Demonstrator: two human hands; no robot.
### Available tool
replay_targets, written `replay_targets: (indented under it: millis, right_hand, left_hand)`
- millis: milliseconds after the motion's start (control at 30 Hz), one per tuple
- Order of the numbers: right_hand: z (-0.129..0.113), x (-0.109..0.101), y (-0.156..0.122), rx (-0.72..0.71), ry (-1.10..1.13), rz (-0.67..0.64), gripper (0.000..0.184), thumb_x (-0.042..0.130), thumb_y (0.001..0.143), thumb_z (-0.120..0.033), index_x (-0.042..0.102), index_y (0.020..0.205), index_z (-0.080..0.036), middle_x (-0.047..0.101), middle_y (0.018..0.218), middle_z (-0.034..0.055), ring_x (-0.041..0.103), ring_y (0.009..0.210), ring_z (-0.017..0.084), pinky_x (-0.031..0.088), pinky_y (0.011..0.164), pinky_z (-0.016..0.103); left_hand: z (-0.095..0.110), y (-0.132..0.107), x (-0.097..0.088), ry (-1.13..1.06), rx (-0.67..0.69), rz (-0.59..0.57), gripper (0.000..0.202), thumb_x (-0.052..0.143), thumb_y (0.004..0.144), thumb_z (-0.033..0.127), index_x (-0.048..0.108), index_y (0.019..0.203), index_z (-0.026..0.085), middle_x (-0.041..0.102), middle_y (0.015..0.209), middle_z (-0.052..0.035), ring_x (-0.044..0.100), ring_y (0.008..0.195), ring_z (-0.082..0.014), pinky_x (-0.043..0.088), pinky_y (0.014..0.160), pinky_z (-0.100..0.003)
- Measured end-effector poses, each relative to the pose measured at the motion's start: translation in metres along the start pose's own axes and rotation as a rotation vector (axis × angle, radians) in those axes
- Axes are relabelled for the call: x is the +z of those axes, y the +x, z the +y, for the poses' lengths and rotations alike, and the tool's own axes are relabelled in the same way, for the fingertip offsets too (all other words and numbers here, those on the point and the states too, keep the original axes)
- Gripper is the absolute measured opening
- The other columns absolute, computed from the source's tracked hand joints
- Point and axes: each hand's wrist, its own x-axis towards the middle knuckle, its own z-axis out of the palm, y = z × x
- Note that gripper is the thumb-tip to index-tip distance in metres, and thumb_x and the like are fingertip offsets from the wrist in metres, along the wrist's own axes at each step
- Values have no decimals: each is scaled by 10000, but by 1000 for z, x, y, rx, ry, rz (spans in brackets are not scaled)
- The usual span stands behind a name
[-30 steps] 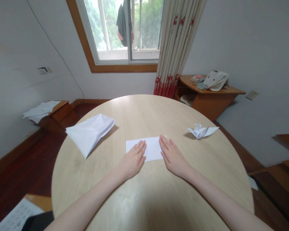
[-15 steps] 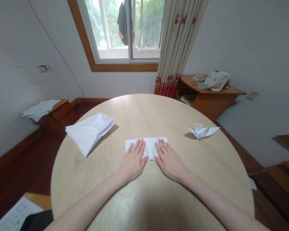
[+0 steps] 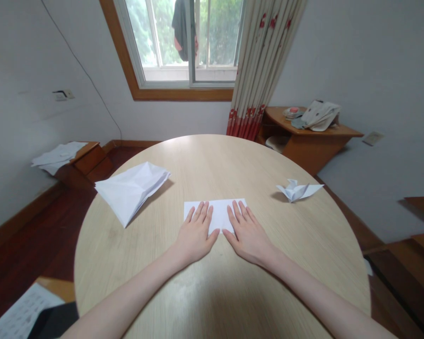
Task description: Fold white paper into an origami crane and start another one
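A white sheet of paper [image 3: 218,214], apparently folded into a wide rectangle, lies flat on the round wooden table [image 3: 212,165] in front of me. My left hand [image 3: 197,233] rests on its left part, fingers stretched out and pointing away. On the right part lies my right hand [image 3: 248,233], also flat with its fingers apart. Both thumbs point inward near the paper's close edge, with a small gap between them. The outer ends of the sheet show past my fingers; the parts under the hands are hidden.
A large folded paper shape [image 3: 134,188] sits at the table's left. On the right side stands a small folded paper bird [image 3: 295,190]. Beyond the table are a corner shelf [image 3: 318,146] with a cloth bag [image 3: 321,115], a curtain [image 3: 261,70] and a low cabinet [image 3: 92,162].
Both thumbs have moved inward, closer to each other along the paper's near edge. The paper's middle looks flatter. The whole view has shifted slightly.
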Motion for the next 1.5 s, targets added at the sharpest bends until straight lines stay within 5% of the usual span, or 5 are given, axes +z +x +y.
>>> replay_targets:
  millis: [500, 767, 1133, 1500]
  right_hand:
    - [9, -2, -2, 24, 25, -69, 653, 319, 951, -491, 294, 1481, -111, 266, 1532, 178, 139, 1439, 330, 133, 1134, 593]
    - [36, -4, -3, 52, 98, -168, 633, 338, 954, -448, 205, 1510, -175, 200, 1558, 141, 109, 1445, 306, 105, 1127, 622]
    - [46, -13, -2, 77, 169, -250, 629, 395, 949, -393, 166, 1516, -243, 48, 1578, 94, -39, 1436, 297, 75, 1133, 617]
    - [70, -10, -2, 108, 362, -280, 670, 465, 915, -390, 175, 1510, -287, -5, 1580, 34, -122, 1421, 284, 54, 1156, 563]
  left_hand:
    - [-11, -4, 2, 56, 98, -25, 576, 240, 999, 408, 190, 1493, 117, 203, 1554, -150, 97, 1453, -254, 155, 1170, -472]
    - [-30, -6, -15, -35, 152, -189, 528, 248, 1009, 341, 164, 1506, 183, 117, 1573, -106, 37, 1456, -233, 89, 1172, -498]
    - [-56, -5, -30, -143, 105, -343, 593, 415, 980, 359, 143, 1505, 322, -43, 1570, -101, -116, 1418, -329, 58, 1128, -602]
    - [-62, 0, -44, -218, 60, -448, 684, 483, 943, 413, 116, 1510, 300, -137, 1563, -100, -193, 1406, -337, -2, 1126, -576]
